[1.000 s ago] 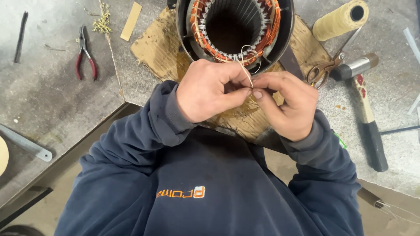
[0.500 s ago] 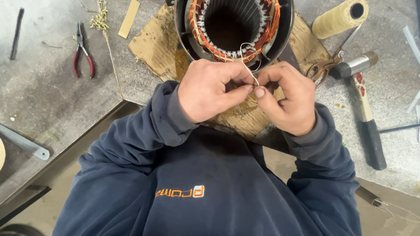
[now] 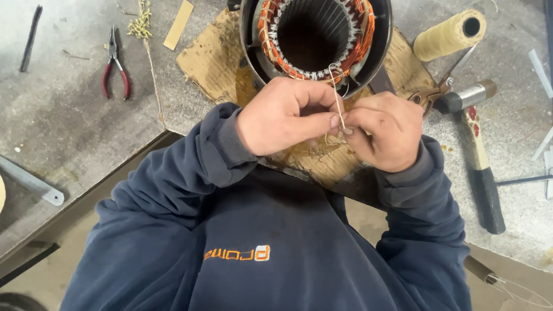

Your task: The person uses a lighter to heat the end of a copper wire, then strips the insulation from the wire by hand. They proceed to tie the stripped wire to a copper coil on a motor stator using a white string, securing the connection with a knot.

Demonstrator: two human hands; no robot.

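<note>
Hands are bunched right together at the near rim of the stator [image 3: 315, 43], which sits on a scrap of cardboard [image 3: 216, 63] on the worktop [image 3: 69, 126]. Left hand [image 3: 282, 115] and right hand [image 3: 383, 132] each pinch the thin pale lacing cord [image 3: 336, 95] between thumb and fingertips, knuckles almost touching, and the cord runs up from the pinch to the copper windings.

What I'd worry about: the cord looks taut, so a hard tug could snap it or slip it out of the pinch. It also crosses right by the winding heads, and dragging it sideways might scuff the insulation there. The metal housing rim sits just above the knuckles, easy to bark them on if a hand jumps.

Room-wise, the person is tucked into a notch in the worktop edge, so both elbows have free space below. The right side is crowded: scissors [image 3: 443, 86], a hammer [image 3: 478, 144] and a spool of twine [image 3: 449, 34] lie near the right hand. The left is opener, with the red pliers [image 3: 115, 72] well apart.
</note>
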